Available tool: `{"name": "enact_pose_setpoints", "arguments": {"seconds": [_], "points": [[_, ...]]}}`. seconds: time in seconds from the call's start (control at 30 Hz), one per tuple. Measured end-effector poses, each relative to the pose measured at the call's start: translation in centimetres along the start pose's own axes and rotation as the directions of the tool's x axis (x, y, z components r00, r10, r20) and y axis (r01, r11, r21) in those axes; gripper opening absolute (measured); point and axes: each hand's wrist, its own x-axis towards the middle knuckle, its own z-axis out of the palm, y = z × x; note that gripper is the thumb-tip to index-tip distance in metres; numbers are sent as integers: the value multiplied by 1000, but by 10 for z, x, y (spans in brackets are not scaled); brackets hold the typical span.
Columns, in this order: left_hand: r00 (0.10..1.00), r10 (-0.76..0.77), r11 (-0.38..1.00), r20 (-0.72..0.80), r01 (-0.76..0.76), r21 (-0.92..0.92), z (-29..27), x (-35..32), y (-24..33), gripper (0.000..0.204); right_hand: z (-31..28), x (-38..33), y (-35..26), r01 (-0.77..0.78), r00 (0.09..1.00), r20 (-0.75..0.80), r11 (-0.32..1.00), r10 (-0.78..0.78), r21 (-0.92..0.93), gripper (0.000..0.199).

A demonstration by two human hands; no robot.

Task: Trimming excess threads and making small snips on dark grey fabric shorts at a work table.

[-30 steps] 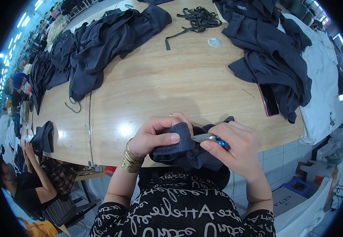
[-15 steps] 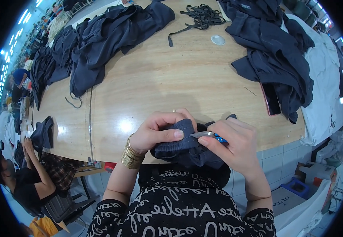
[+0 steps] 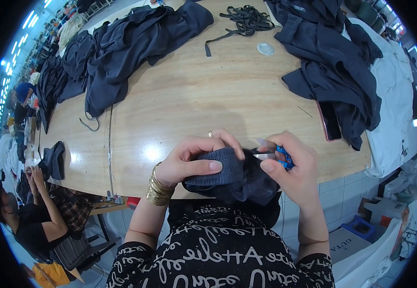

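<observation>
My left hand (image 3: 194, 157) is closed on a dark navy garment (image 3: 229, 165) at its gathered, stitched waistband, thumb on the front and fingers behind. The garment is bunched up at the near edge of the table, against my body. In my right hand (image 3: 297, 168) is a small pair of thread snips (image 3: 284, 156) with blue handles. Their metal blades point left toward the cloth, a short way right of the waistband. My right fingers partly hide the handles.
Dark garments (image 3: 127, 53) lie at the far left, and more dark garments (image 3: 333, 72) at the right beside a phone (image 3: 331, 122). A tangled dark cord (image 3: 249, 21) and a small clear disc (image 3: 265, 48) lie at the back. A co-worker (image 3: 38, 206) sits at the left.
My right hand and the snips have drawn back to the right, off the waistband. The left fingers have shifted slightly, and more of the band shows.
</observation>
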Motion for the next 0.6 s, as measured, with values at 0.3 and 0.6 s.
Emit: {"name": "enact_pose_setpoints", "arguments": {"seconds": [0.3,0.6], "points": [[983,151,724,-105,-38,689,2,-2,28,15,33,14,52,-339,922,368,703,118,626,40],[924,46,955,-379,71,288,0,-19,22,11,22,10,27,-376,892,258,291,371,880,23]]}}
